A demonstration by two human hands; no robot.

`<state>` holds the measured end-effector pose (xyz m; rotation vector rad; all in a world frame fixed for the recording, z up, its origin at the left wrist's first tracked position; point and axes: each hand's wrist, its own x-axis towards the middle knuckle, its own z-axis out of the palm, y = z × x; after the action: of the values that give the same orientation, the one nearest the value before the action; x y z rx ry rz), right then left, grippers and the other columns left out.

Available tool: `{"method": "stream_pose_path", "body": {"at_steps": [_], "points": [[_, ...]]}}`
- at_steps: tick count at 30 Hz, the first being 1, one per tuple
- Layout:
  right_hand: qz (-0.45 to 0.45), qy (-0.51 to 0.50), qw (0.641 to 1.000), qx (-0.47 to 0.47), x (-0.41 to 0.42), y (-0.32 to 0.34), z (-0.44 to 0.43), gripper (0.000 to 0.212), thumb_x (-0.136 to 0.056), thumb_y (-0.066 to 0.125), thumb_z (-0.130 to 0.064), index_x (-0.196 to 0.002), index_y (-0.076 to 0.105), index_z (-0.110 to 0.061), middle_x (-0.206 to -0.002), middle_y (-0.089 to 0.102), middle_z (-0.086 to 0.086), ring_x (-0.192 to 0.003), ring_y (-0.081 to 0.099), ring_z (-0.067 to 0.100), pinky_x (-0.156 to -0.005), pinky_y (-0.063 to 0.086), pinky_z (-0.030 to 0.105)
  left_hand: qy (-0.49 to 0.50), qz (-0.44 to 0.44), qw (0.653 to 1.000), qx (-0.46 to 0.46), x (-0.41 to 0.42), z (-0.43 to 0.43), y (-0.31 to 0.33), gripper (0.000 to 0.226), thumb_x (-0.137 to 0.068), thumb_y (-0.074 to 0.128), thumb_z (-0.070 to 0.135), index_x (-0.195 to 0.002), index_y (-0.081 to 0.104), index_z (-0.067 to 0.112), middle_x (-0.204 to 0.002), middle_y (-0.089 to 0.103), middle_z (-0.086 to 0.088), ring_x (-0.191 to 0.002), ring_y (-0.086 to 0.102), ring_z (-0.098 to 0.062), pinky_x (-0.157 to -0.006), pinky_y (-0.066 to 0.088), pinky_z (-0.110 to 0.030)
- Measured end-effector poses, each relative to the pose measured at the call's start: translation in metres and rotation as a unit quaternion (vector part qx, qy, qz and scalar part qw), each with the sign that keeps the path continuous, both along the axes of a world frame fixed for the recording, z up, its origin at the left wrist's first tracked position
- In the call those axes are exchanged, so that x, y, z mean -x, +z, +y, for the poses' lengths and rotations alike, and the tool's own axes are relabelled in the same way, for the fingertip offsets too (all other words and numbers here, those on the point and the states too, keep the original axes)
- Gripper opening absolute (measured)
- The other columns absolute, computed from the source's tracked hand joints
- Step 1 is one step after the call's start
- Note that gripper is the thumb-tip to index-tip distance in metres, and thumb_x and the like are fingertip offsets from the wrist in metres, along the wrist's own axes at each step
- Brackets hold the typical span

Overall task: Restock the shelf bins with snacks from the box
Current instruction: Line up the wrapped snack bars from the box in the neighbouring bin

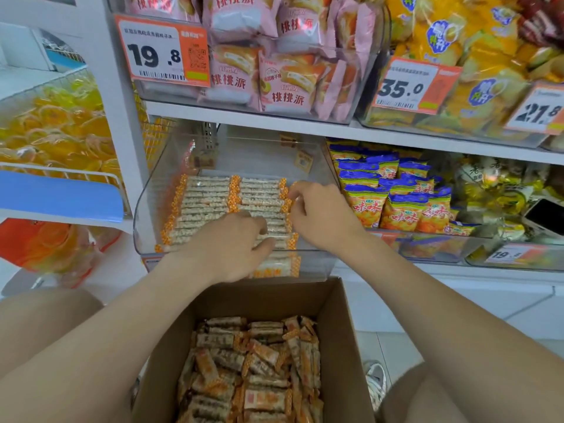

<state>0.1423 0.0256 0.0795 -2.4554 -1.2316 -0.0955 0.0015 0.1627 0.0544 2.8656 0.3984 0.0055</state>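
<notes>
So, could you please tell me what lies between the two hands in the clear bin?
In the head view, orange-ended snack bars lie between the left hand and right hand.

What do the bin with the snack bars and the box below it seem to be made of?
The bin looks like clear, glossy hard plastic: the bars show through its walls and its rim glints. The box looks like matt brown cardboard: dull, flat walls with a plain cut top edge.
</notes>
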Motion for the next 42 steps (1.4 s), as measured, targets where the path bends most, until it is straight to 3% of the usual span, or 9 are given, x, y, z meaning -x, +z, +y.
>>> {"method": "stream_pose_path", "body": {"at_steps": [4,6,12,19,26,32,36,39,42], "points": [[0.065,0.09,0.993,-0.038,0.057,-0.003,-0.06,0.018,-0.097,0.053,-0.019,-0.1,0.069,-0.027,-0.066,0.063,-0.013,-0.057,0.059,0.003,-0.057,0.05,0.03,-0.012,-0.219,0.975,-0.01,0.031,-0.03,0.0,0.007,-0.094,0.062,0.031,-0.098,0.057,0.027,-0.091,0.052,0.011,-0.087,0.057,-0.015,-0.068,0.053,-0.038],[0.103,0.108,0.988,0.031,0.075,-0.023,-0.082,0.019,-0.094,0.055,-0.02,-0.099,0.071,-0.029,-0.064,0.059,-0.016,-0.06,0.059,0.003,-0.059,0.05,0.028,-0.03,-0.227,0.973,0.035,0.047,-0.042,-0.006,0.01,-0.091,0.063,0.028,-0.091,0.053,0.029,-0.073,0.048,0.013,-0.067,0.05,-0.008,-0.058,0.049,-0.037],[0.132,0.188,0.903,0.362,0.093,-0.105,-0.098,0.012,-0.093,0.051,-0.022,-0.093,0.062,-0.017,-0.086,0.063,0.007,-0.079,0.063,0.028,-0.071,0.06,0.046,-0.134,0.17,0.976,0.023,0.047,-0.069,-0.087,0.005,-0.097,0.058,0.038,-0.097,0.059,0.032,-0.091,0.061,0.009,-0.084,0.061,-0.016,-0.065,0.049,-0.033],[0.107,0.178,0.873,0.441,0.091,-0.164,-0.111,0.026,-0.099,0.05,-0.017,-0.122,0.062,-0.022,-0.11,0.061,0.008,-0.092,0.064,0.03,-0.074,0.059,0.042,-0.099,0.378,0.919,0.054,0.043,-0.088,-0.219,0.041,-0.104,0.055,0.035,-0.143,0.057,0.019,-0.132,0.064,-0.006,-0.114,0.063,-0.026,-0.097,0.056,-0.042],[0.088,0.179,0.872,0.447,0.077,-0.178,-0.102,0.014,-0.1,0.05,-0.013,-0.107,0.061,-0.019,-0.093,0.052,0.002,-0.079,0.058,0.023,-0.063,0.054,0.038,-0.041,0.373,0.922,0.097,0.041,-0.096,-0.304,0.068,-0.103,0.057,0.012,-0.163,0.024,0.014,-0.156,0.044,-0.015,-0.13,0.056,-0.032,-0.098,0.055,-0.04],[0.091,0.182,0.871,0.447,0.069,-0.172,-0.1,0.018,-0.102,0.049,-0.016,-0.116,0.061,-0.016,-0.095,0.056,0.003,-0.08,0.06,0.024,-0.065,0.053,0.038,-0.051,0.352,0.932,0.068,0.044,-0.101,-0.316,0.036,-0.099,0.064,0.021,-0.133,0.053,0.014,-0.125,0.058,-0.009,-0.105,0.062,-0.028,-0.082,0.057,-0.038],[0.105,0.166,0.877,0.438,0.062,-0.164,-0.101,0.03,-0.1,0.052,-0.015,-0.128,0.062,-0.019,-0.114,0.059,0.007,-0.088,0.062,0.026,-0.063,0.049,0.036,-0.019,0.338,0.921,0.193,0.05,-0.095,-0.308,0.027,-0.094,0.071,0.022,-0.115,0.054,0.024,-0.11,0.06,-0.001,-0.09,0.059,-0.019,-0.065,0.047,-0.03],[0.099,0.151,0.884,0.432,0.056,-0.156,-0.104,0.021,-0.098,0.054,-0.008,-0.114,0.064,-0.017,-0.099,0.057,0.005,-0.075,0.057,0.021,-0.054,0.043,0.033,0.054,0.281,0.913,0.292,0.056,-0.092,-0.288,0.02,-0.094,0.07,0.035,-0.11,0.062,0.026,-0.102,0.068,0.001,-0.089,0.066,-0.018,-0.067,0.053,-0.03],[0.127,0.153,0.883,0.425,0.049,-0.147,-0.105,0.03,-0.095,0.054,-0.004,-0.121,0.063,-0.015,-0.111,0.064,0.01,-0.086,0.065,0.029,-0.057,0.046,0.035,0.108,0.198,0.898,0.379,0.048,-0.087,-0.246,0.019,-0.102,0.056,0.037,-0.106,0.072,0.028,-0.104,0.075,-0.001,-0.095,0.07,-0.021,-0.082,0.057,-0.036]]}}
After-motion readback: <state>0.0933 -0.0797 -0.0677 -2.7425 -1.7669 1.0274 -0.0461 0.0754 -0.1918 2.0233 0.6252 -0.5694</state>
